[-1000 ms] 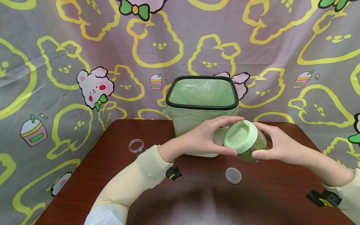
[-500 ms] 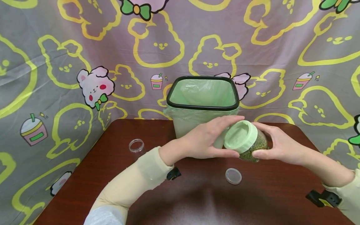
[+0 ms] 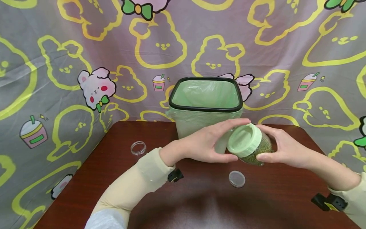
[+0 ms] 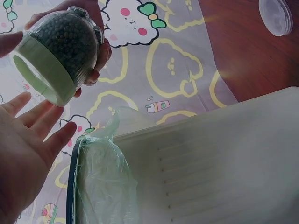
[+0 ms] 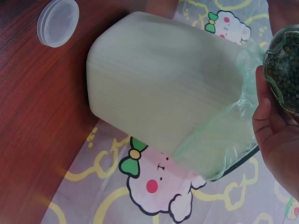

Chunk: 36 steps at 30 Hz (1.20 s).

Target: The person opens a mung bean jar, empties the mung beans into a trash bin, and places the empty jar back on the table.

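Observation:
In the head view a glass jar [image 3: 263,149] of green beans is held tilted above the table, its pale green lid [image 3: 245,140] facing left and toward me. My right hand [image 3: 288,148] grips the jar's body from the right, thumb at the front. On the other side my left hand [image 3: 201,143] surrounds the lid with thumb and fingers spread. The left wrist view shows those fingers [image 4: 39,119] straight, their tips just off the lid's edge; whether the thumb touches it I cannot tell. The right wrist view catches part of the jar [image 5: 286,67] at its edge.
A bin with a black rim [image 3: 206,109] and green liner bag stands behind the hands. A clear round container [image 3: 138,148] is on the brown table [image 3: 183,197] at left. A flat translucent lid [image 3: 237,179] lies below the jar. Patterned cloth [image 3: 171,38] hangs behind.
The left fingers and thumb have shifted slightly around the lid, and the thumb tip has drawn a little left. The jar and right hand stay almost where they were.

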Tool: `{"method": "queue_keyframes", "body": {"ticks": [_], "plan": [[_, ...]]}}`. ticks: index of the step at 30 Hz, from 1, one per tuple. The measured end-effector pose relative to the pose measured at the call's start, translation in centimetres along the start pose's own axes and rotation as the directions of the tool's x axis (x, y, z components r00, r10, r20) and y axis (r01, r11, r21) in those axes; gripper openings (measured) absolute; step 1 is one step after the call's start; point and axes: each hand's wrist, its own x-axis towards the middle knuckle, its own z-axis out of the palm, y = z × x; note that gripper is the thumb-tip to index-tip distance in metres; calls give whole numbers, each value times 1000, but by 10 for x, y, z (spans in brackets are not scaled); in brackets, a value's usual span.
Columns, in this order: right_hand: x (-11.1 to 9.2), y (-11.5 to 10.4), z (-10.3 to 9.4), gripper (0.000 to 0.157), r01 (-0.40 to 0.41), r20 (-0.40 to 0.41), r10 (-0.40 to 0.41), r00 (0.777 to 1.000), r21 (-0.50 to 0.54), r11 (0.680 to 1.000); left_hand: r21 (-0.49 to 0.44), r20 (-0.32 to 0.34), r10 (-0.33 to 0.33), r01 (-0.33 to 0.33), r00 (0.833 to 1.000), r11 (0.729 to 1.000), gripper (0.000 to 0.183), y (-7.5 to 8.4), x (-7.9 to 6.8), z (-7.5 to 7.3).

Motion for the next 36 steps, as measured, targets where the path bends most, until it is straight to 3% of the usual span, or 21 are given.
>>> {"method": "queue_keyframes", "body": {"ticks": [7,11,16,18,21,26,29,36], "plan": [[1,0,1,65,2,9,-2,1000,4,1000,40,-52,-7,9,999,999,80,0,-1,1],[1,1,2,65,19,2,-19,1000,4,1000,147,-92,1,12,996,989,79,-1,-2,4],[2,1,3,63,15,3,-15,1000,8,1000,391,-102,37,6,994,920,78,-2,-2,7],[3,1,3,62,12,4,-12,1000,5,1000,431,-91,37,6,995,902,80,-3,-2,7],[3,0,2,63,4,-1,-4,1000,-9,1000,384,-73,20,10,997,923,85,-7,-3,6],[2,-1,0,67,-15,-14,15,1000,-28,999,224,-76,-13,30,997,974,88,-11,-5,0],[2,0,0,67,-21,-14,20,1000,-28,999,166,-70,-35,46,997,985,88,-10,-6,-1],[3,-1,0,66,-28,-1,28,1000,-28,999,70,-41,-13,16,999,997,83,-6,-1,-1]]}}
